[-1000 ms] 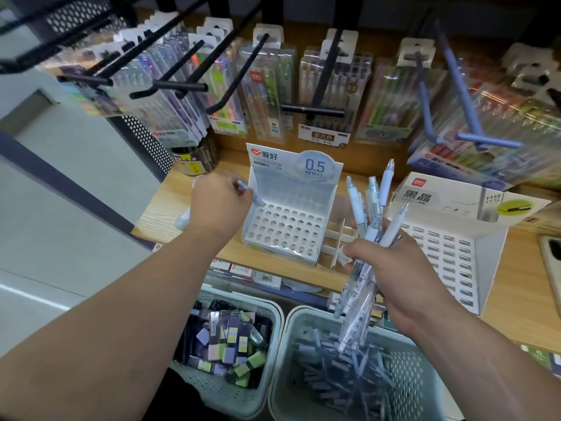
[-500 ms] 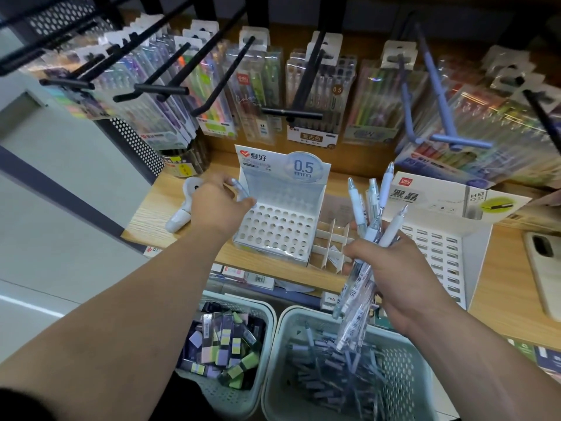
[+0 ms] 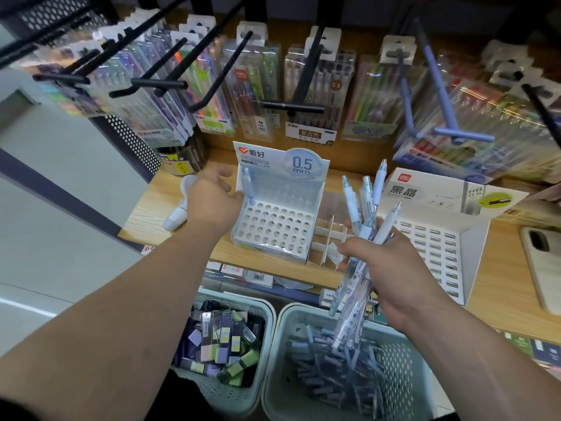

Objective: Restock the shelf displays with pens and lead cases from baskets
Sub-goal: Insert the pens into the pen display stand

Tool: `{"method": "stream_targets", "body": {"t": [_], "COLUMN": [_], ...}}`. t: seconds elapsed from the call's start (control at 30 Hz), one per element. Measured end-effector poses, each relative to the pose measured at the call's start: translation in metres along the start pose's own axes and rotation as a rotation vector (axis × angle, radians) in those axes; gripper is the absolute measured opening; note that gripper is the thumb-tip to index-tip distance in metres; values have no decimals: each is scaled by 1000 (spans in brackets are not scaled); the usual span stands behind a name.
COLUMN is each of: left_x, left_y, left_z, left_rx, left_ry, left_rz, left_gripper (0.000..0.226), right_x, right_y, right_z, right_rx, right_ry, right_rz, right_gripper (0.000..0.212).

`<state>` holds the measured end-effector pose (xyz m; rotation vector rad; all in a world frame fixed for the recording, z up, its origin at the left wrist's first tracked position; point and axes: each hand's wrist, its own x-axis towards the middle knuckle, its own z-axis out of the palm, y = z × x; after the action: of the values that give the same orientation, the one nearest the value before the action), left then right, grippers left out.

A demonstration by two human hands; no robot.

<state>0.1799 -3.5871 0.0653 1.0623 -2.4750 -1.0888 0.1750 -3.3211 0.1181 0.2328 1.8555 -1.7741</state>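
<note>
While the left hand (image 3: pixel 212 202) has a slack, empty grip, fingertips just beside the single pen (image 3: pixel 249 189) standing upright in the back-left hole of the 0.5 mm display (image 3: pixel 273 229), every other hole is bare. The right hand (image 3: pixel 391 268) grips the pen bundle (image 3: pixel 364 214), long axes near upright, right of the display; the next pen likely means the left hand reaching right across it.
</note>
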Motion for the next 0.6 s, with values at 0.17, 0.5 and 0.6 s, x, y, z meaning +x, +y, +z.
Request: {"method": "stream_targets", "body": {"t": [0.17,0.5,0.6], "left_x": [-3,-24,-55], "left_y": [-12,-6,19], "left_z": [2,-36,-51], "left_rx": [171,124,-221], "left_ry": [-102,-39,-225], "left_rz": [30,3,-6], "left_gripper": [21,21,22], "right_x": [-1,-11,-13], "right_y": [-3,0,1], "right_z": [1,19,29], "right_rx": [109,206,286], "right_ry": [-86,-222,-161], "right_rz": [93,214,162], "right_gripper": [22,41,38]}}
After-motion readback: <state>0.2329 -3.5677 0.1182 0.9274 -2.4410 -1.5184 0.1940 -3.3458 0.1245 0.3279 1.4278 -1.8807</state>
